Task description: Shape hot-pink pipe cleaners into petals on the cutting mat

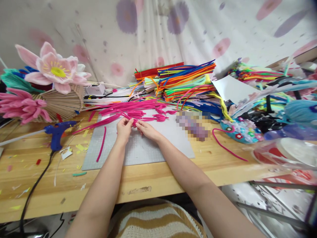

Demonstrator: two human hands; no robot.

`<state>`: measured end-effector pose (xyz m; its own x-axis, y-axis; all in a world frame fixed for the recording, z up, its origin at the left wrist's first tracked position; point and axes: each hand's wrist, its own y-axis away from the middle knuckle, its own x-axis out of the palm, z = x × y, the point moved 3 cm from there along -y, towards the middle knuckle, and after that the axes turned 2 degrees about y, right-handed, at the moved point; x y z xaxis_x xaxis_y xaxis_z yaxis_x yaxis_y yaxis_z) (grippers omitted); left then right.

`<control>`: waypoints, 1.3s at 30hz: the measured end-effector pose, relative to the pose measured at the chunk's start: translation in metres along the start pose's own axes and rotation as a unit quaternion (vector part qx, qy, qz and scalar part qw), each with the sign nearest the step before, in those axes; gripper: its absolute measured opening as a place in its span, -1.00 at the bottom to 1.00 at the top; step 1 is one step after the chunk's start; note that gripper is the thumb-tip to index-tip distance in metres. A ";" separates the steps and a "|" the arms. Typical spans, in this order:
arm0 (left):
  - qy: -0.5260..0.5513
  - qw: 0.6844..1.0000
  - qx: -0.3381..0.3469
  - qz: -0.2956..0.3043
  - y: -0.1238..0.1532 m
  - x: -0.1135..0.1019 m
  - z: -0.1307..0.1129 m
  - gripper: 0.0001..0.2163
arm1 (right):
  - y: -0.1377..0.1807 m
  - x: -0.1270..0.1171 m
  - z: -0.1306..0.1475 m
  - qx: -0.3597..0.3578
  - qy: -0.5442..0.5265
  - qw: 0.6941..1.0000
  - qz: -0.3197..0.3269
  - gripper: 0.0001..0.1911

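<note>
My left hand and my right hand meet over the grey cutting mat, both pinched on one magenta pipe cleaner. Its upper end sticks out beyond my left fingers toward the back; the part between the fingertips is mostly hidden. Just behind my hands lies a pile of magenta pipe cleaners. Several folded magenta petal shapes rest right of that pile. A single short magenta pipe cleaner lies on the mat left of my left hand.
At the left, a blue glue gun trails a black cord. Beyond it stand fuzzy flowers and a wooden fan. Bundles of coloured pipe cleaners are stacked at the back. A plastic cup lies at the right edge.
</note>
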<state>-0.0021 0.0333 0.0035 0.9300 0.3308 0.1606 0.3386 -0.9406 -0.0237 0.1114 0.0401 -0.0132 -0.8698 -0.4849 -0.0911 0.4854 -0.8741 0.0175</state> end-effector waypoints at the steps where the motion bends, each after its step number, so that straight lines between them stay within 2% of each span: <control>1: 0.002 1.000 0.000 -0.010 -0.001 0.000 -0.001 -0.77 | 0.000 0.000 0.000 0.000 0.009 1.000 0.007 -0.70; 4: 0.028 0.999 -0.024 -0.024 -0.006 0.000 -0.007 -0.74 | 0.000 0.000 0.000 -0.001 0.001 1.000 0.026 -0.66; 9: 0.113 0.988 -0.104 -0.013 -0.013 -0.001 -0.017 -0.74 | 0.004 0.006 0.002 0.001 -0.063 0.995 0.083 -0.65; 11: 0.146 0.979 -0.146 -0.009 -0.014 -0.001 -0.018 -0.78 | 0.004 0.008 0.002 -0.001 -0.078 0.994 0.079 -0.64; 14: 0.153 0.971 -0.185 -0.002 -0.012 0.000 -0.016 -0.81 | 0.003 0.009 -0.001 0.009 -0.086 0.996 0.035 -0.65; 18: 0.097 0.983 -0.156 0.016 -0.007 0.002 -0.016 -0.77 | 0.000 0.009 -0.005 0.018 -0.088 0.996 -0.017 -0.67; 22: 0.086 0.988 -0.130 0.022 -0.004 0.006 -0.018 -0.78 | -0.001 0.011 -0.006 0.017 -0.059 0.998 -0.027 -0.69; 26: 0.116 0.983 -0.145 -0.001 -0.003 0.006 -0.018 -0.86 | 0.002 0.012 -0.005 0.016 -0.044 0.999 0.002 -0.68; 29: 0.125 0.980 -0.156 0.002 -0.001 0.004 -0.020 -0.86 | 0.006 0.008 -0.002 0.019 -0.039 0.996 0.075 -0.66; 31: 0.109 0.982 -0.152 0.037 0.001 0.002 -0.022 -0.83 | 0.008 0.001 0.004 0.023 -0.029 0.993 0.116 -0.64; 32: 0.094 0.982 -0.148 0.068 0.002 0.001 -0.023 -0.81 | 0.009 -0.005 0.008 0.022 -0.026 0.994 0.104 -0.63; 35: 0.035 0.972 -0.149 0.179 0.004 0.002 -0.027 -0.78 | 0.006 -0.024 0.026 -0.002 -0.060 0.998 -0.028 -0.64; 37: 0.004 0.962 -0.157 0.223 0.005 0.003 -0.028 -0.77 | 0.002 -0.027 0.037 -0.013 -0.096 0.995 -0.034 -0.66; 39: -0.015 0.957 -0.159 0.240 0.006 0.004 -0.029 -0.77 | -0.003 -0.026 0.045 -0.018 -0.104 0.994 -0.019 -0.67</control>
<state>-0.0011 0.0269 0.0328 0.9729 -0.1488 0.1771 -0.1857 -0.9590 0.2143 0.1282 0.0542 0.0336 -0.8851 -0.4505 0.1168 0.4516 -0.8920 -0.0184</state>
